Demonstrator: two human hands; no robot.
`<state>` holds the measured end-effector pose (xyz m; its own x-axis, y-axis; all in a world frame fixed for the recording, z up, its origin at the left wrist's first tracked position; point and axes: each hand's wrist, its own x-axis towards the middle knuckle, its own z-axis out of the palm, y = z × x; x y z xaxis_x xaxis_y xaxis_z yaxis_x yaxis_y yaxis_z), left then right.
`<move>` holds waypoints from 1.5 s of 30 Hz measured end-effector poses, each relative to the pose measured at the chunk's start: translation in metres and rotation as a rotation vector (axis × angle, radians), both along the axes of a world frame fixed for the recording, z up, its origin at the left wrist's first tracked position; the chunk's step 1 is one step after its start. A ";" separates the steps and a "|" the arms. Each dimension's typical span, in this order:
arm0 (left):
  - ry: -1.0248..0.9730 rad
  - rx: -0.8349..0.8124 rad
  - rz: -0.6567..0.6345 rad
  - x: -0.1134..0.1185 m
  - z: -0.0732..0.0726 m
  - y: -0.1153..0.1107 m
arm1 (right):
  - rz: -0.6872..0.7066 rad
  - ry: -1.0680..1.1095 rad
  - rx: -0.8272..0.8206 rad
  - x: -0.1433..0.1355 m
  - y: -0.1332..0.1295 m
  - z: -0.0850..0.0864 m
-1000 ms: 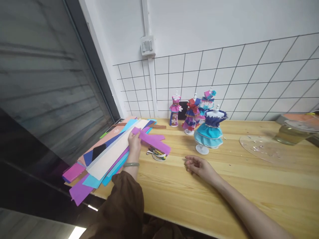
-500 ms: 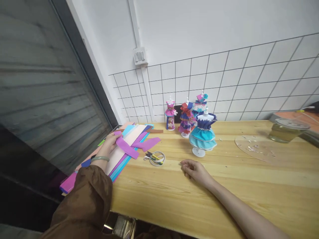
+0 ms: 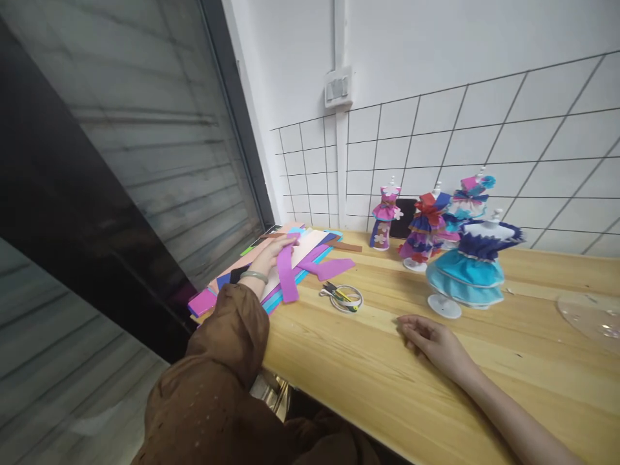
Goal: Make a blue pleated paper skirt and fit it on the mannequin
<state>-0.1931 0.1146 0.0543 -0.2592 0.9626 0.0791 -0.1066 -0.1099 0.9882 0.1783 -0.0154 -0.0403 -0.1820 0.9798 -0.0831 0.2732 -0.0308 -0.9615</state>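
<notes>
My left hand (image 3: 271,255), with a jade-coloured bangle at the wrist, is over a stack of coloured sheets (image 3: 317,240). Its fingers close on one end of a purple strip (image 3: 287,281), whose other end hangs toward the table. A second purple strip (image 3: 334,267) lies off the stack's right side. My right hand (image 3: 431,339) rests on the wooden table with fingers loosely curled and nothing in them. Nearest to it stands a small dress form (image 3: 467,271) in a navy and turquoise ruffled dress. Yellow-and-black scissors (image 3: 339,294) lie by a coiled white tape (image 3: 359,300).
Several more dressed mini forms stand at the back, among them one in pink (image 3: 385,216) and one in red and purple (image 3: 426,229). A dark flat object (image 3: 403,218) leans behind them. A clear round sheet (image 3: 588,316) lies at right; a wire grid (image 3: 421,139) covers the wall.
The view has swung left, so the table things sit further right. My left hand still has the purple strip, which now hangs more steeply. The right hand stays on the table.
</notes>
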 end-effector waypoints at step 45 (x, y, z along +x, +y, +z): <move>1.399 -0.379 0.173 -0.120 -0.065 0.005 | -0.037 -0.117 -0.054 0.002 0.001 -0.004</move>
<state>-0.3133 0.1199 -0.0109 -0.2970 0.9482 0.1128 0.9335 0.2635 0.2432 0.1808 -0.0141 -0.0440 -0.1321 0.9791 -0.1546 0.3812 -0.0938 -0.9197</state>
